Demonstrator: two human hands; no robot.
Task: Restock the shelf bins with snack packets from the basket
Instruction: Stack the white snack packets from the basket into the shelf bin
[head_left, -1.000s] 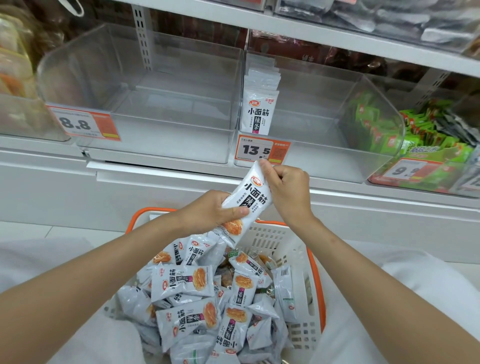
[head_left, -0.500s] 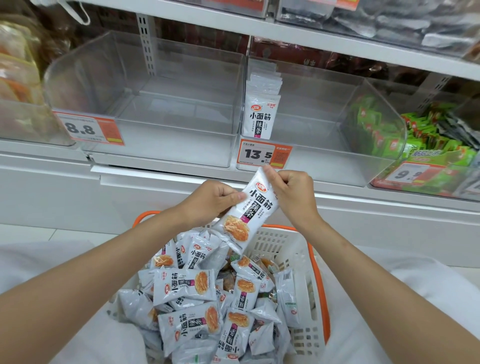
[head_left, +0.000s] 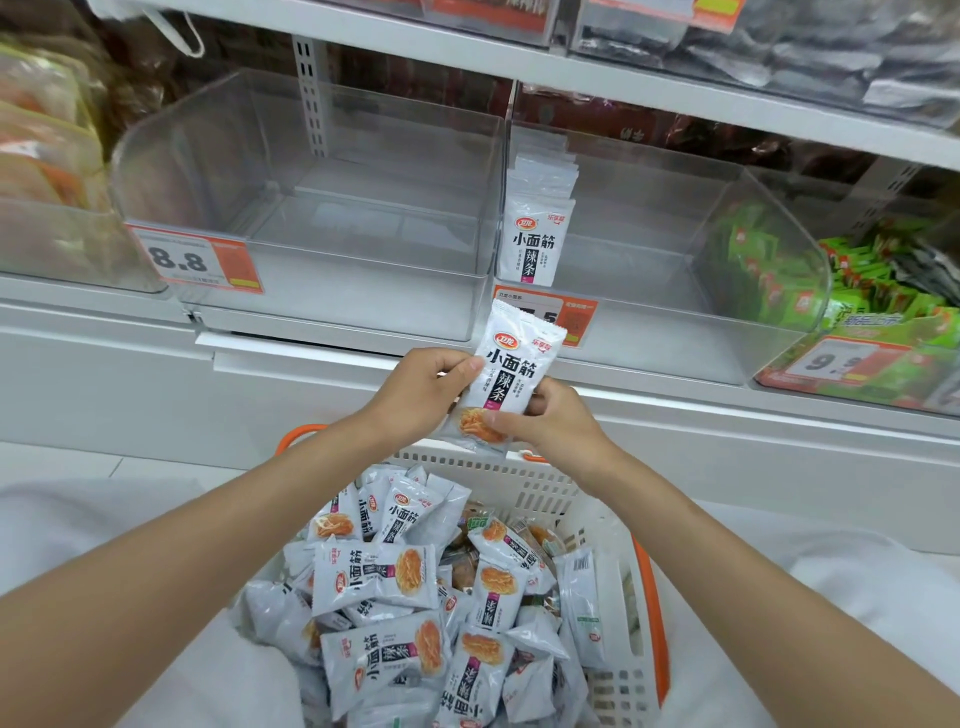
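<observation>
Our left hand and right hand: fingers clamped on one snack packet, held upright. Below the fingers: basket; above them: shelf bin.

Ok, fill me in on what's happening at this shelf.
A person is restocking. Both hands hold one white packet upright above the basket: the left hand grips its side, the right hand its lower end. It has not yet reached the bin ahead, where a row of the same packets stands at the left wall. A pile of them waits in the basket.
</observation>
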